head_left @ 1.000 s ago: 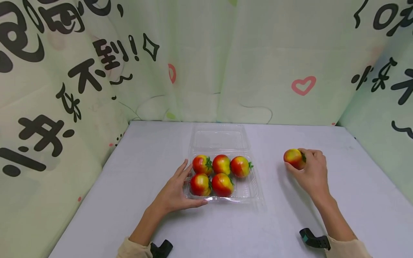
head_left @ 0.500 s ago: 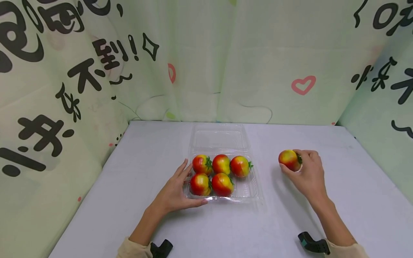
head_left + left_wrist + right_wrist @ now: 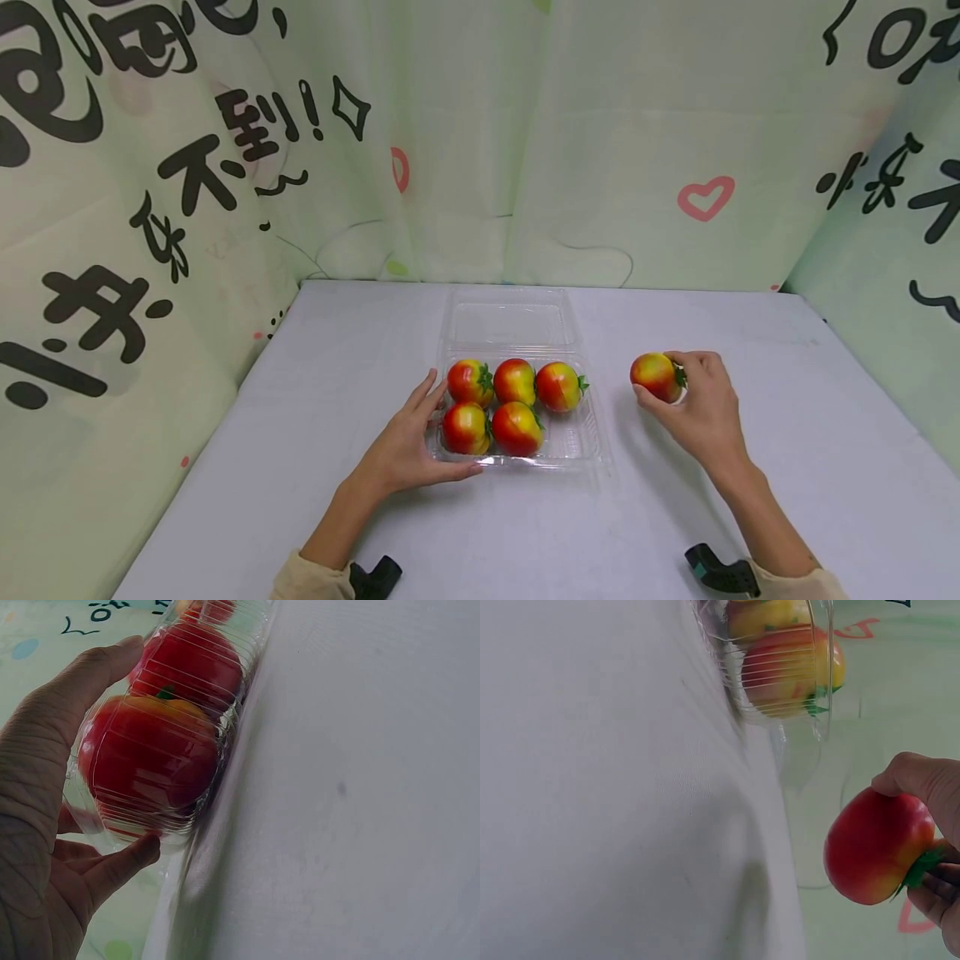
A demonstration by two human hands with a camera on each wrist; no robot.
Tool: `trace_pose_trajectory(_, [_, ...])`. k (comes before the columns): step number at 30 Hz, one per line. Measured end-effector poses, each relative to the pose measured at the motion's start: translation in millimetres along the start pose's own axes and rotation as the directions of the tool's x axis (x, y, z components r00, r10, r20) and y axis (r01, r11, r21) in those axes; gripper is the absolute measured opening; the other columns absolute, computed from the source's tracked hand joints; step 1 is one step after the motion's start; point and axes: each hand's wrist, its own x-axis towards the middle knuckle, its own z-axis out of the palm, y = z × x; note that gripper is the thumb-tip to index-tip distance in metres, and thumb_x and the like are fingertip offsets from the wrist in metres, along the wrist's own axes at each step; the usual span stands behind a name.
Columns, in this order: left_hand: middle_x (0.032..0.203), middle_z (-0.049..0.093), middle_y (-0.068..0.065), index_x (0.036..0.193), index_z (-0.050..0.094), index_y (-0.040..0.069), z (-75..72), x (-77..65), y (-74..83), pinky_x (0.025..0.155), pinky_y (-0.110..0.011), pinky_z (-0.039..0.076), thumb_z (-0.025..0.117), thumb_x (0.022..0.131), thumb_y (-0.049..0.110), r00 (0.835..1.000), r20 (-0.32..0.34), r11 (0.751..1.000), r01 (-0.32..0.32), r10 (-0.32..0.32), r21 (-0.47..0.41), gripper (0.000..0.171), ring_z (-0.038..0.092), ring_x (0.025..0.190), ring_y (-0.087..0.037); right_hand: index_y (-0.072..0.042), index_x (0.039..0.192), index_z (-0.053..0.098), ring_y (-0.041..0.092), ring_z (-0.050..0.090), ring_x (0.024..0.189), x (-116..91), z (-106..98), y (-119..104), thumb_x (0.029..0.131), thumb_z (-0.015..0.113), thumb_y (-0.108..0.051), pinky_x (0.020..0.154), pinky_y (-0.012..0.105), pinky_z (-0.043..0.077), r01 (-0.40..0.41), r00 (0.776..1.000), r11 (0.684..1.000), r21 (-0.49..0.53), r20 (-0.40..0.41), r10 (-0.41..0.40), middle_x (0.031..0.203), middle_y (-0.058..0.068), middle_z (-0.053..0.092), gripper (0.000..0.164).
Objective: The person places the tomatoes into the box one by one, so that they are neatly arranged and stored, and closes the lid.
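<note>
My right hand (image 3: 705, 410) pinches a red-and-yellow fruit with a green leafy top (image 3: 654, 377) between thumb and fingers, raised over the table right of the plastic box. In the right wrist view the held fruit (image 3: 874, 847) shows its red side, leaves toward the palm. The clear clamshell box (image 3: 576, 437) lies open with its lid (image 3: 517, 323) folded back. Several fruits (image 3: 516, 429) of the same kind sit inside in two rows, with a vacant spot at front right. My left hand (image 3: 405, 446) holds the box's near left corner, thumb along the front, fingers (image 3: 124, 870) at the side.
A white-covered table (image 3: 360, 333) carries the box. Pale green curtains (image 3: 600, 150) with black writing and pink hearts enclose the back and both sides. Dark wrist devices (image 3: 722, 571) are worn at both beige sleeves.
My right hand has moved left with the fruit, closer to the box. The left hand, the box and the fruits in it have stayed in place.
</note>
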Motion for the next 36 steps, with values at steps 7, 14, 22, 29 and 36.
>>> trace_pose_trajectory(7, [0.168,0.026,-0.014,0.158,0.038,0.008,0.0,0.2,0.0,0.099,-0.047,0.055,0.092,0.068,0.051,1.000,-0.004,1.000,-0.009,0.009,0.008,0.114,0.057,0.135,-0.029,0.009,0.128,0.059,0.045,0.049,0.113,-2,3,-7,0.081,0.085,-0.015,0.089,0.065,0.056,0.011,1.000,1.000,0.008,0.005,-0.011,0.126,0.028,0.049,0.059])
trace_pose_trajectory(14, [0.168,0.026,-0.014,0.159,0.037,0.008,-0.1,0.2,-0.3,0.099,-0.047,0.055,0.092,0.068,0.051,1.000,-0.001,1.000,-0.011,0.011,0.003,0.114,0.058,0.133,-0.028,0.008,0.127,0.059,0.044,0.051,0.113,-5,3,-16,0.080,0.087,-0.018,0.087,0.064,0.057,0.017,1.000,1.000,0.024,0.022,-0.017,0.126,0.028,0.049,0.061])
trace_pose_trajectory(22, [0.168,0.026,-0.013,0.160,0.036,0.010,-1.1,0.3,0.7,0.101,-0.048,0.054,0.092,0.067,0.051,1.000,0.007,1.000,-0.005,0.005,-0.003,0.115,0.058,0.133,-0.028,0.005,0.126,0.060,0.042,0.054,0.109,-8,4,-26,0.079,0.088,-0.018,0.082,0.061,0.060,0.031,0.999,0.999,0.040,0.034,-0.033,0.125,0.026,0.051,0.060])
trace_pose_trajectory(29, [0.168,0.026,-0.013,0.159,0.036,0.010,-1.0,0.2,0.6,0.100,-0.047,0.054,0.092,0.067,0.050,1.000,0.004,1.000,-0.004,0.004,-0.003,0.115,0.058,0.133,-0.028,0.003,0.123,0.062,0.036,0.056,0.104,-11,4,-33,0.077,0.089,-0.019,0.077,0.051,0.061,0.064,0.998,0.997,0.043,0.024,-0.065,0.120,0.023,0.054,0.058])
trace_pose_trajectory(36, [0.168,0.026,-0.014,0.159,0.037,0.009,-0.4,0.3,-0.3,0.100,-0.047,0.055,0.092,0.068,0.050,1.000,0.001,1.000,-0.010,0.010,-0.002,0.114,0.059,0.132,-0.028,0.001,0.121,0.063,0.032,0.057,0.101,-15,3,-41,0.076,0.090,-0.019,0.074,0.035,0.057,0.099,0.995,0.994,0.053,0.015,-0.100,0.119,0.020,0.055,0.057])
